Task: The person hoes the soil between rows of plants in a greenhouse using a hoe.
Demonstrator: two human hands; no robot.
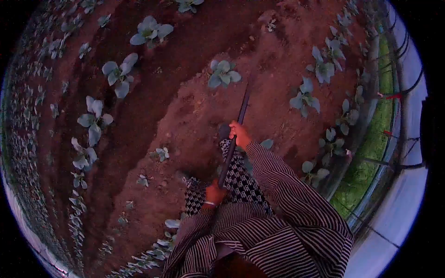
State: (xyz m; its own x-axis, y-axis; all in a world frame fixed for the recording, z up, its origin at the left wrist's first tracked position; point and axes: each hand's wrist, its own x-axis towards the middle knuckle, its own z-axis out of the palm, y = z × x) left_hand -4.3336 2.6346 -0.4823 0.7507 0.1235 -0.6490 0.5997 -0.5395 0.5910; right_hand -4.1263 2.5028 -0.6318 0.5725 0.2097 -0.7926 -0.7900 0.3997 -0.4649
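Note:
A long dark tool handle [243, 107] slants from my lap out over the soil; its far end fades into the ground, and I cannot make out the head. My right hand [239, 135] is closed around the middle of this handle. Lower down, near my thigh, my left hand [215, 193] wraps round the handle's near end, a pale band on its wrist. Past the tool's far end, to the left, grows a broad-leaved cabbage-like plant [223, 74].
Rows of similar plants [94, 120] run along the left, with more plants [304, 97] on the right. Small seedlings [162, 154] stand near my feet. A green strip [366, 162] and curved dark poles [412, 83] border the right side. Brown soil [185, 120] lies between the rows.

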